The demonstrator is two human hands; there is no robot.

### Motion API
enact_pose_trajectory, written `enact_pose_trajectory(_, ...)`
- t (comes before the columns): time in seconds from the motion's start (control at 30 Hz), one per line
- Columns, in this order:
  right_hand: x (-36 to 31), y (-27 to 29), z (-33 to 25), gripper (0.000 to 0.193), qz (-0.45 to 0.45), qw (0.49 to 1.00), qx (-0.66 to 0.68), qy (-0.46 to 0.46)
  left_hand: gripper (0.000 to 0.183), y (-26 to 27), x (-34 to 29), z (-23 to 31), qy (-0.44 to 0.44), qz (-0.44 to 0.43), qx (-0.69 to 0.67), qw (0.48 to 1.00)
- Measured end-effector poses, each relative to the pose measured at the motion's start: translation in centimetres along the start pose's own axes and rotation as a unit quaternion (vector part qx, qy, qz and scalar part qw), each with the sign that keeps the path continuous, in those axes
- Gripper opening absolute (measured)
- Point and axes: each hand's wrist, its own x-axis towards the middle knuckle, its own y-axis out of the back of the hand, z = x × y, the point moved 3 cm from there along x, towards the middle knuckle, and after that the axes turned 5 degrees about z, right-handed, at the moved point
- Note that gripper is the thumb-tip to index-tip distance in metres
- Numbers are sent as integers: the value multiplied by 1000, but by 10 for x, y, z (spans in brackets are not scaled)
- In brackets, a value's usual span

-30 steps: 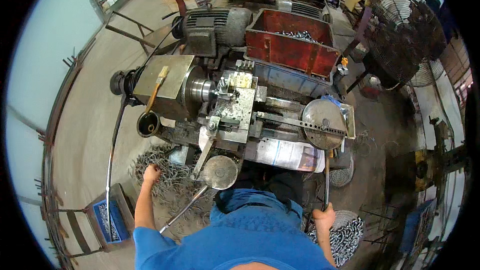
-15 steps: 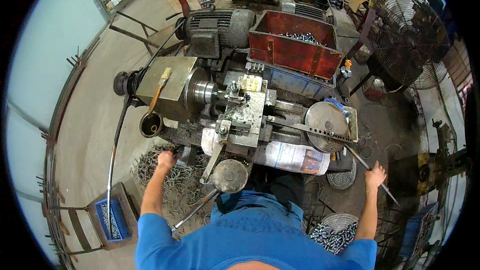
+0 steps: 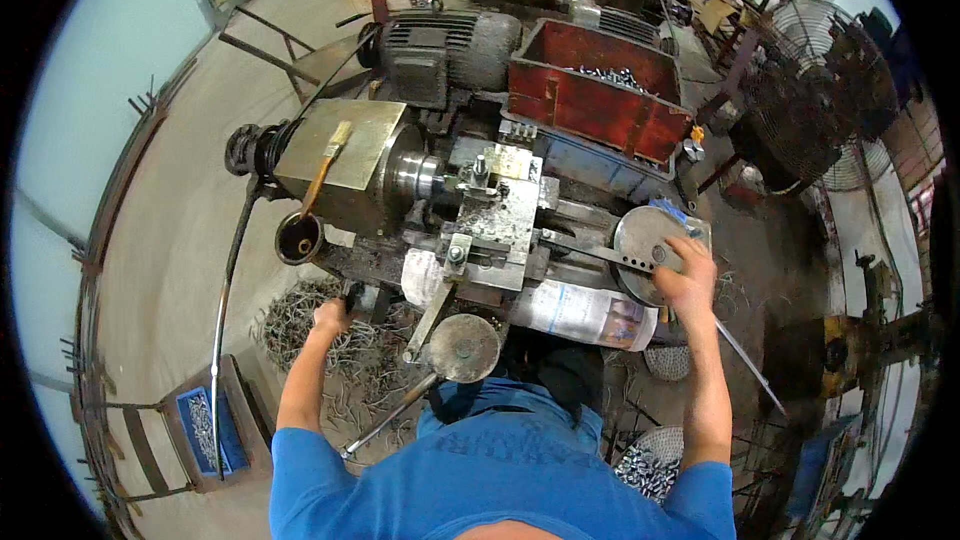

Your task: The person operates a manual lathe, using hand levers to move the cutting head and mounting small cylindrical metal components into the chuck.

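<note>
A small grimy lathe stands before me, with its chuck (image 3: 418, 176) and tool slide (image 3: 497, 210) at the centre. Down at the lathe's front left, my left hand (image 3: 330, 316) is closed round a dark handle (image 3: 350, 294), mostly hidden by the fingers. My right hand (image 3: 690, 278) reaches over the round metal disc (image 3: 636, 232) at the right end, thumb and fingers apart near the perforated bar (image 3: 598, 251). I make out nothing held in it. A long steel lever rod (image 3: 745, 358) slants away beneath that wrist. A second round disc (image 3: 464, 348) sits close to my waist.
A brush (image 3: 325, 168) leans from a small pot (image 3: 299, 240) across the headstock. Behind stands a red bin (image 3: 600, 90) of metal parts; a fan (image 3: 815, 90) is at right. Metal shavings (image 3: 315, 325) cover the floor at left. A basket of parts (image 3: 650, 465) lies low right.
My right hand has let go of the long lever rod and moved up and left to the round disc. My left hand stays on the dark handle. The view has shifted slightly.
</note>
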Motion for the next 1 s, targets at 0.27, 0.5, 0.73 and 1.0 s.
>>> enact_pose_trajectory(0.27, 91, -129, -200, 35, -31, 917, 84, 390, 32, 186, -52, -71, 100, 198, -153, 963)
enact_pose_trajectory(0.5, 107, -189, -234, 27, -218, 884, -166, 379, 45, 175, -111, -161, 304, 293, -55, 905)
enact_pose_trajectory(0.73, 101, -200, -242, 23, -223, 891, -128, 373, 68, 176, -130, -101, 357, 230, -101, 900)
enact_pose_trajectory(1.0, 99, -206, -238, 24, -235, 884, -180, 363, 48, 175, -135, -57, 293, 214, -120, 924)
